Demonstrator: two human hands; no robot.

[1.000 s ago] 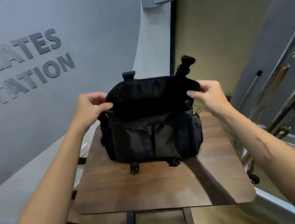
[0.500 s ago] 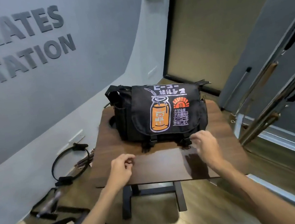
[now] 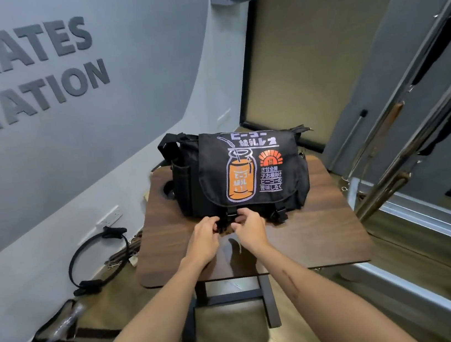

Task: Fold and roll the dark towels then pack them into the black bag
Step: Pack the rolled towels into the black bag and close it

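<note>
I see the black bag [image 3: 245, 174] upright at the frame's centre on the tabletop [image 3: 328, 231]. Its flap is down, printed with an orange can and white script.

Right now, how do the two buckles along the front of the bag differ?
The left buckle sits between both hands, whose fingers pinch it, mostly hiding it; the right buckle hangs untouched and in plain sight. The left one lies below the orange can print, the right one near the flap's corner. Both are black and hang from the bag flap's lower edge.

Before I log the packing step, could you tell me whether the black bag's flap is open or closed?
Closed: the printed flap lies down over the black bag; both hands pinch its left buckle.
</note>
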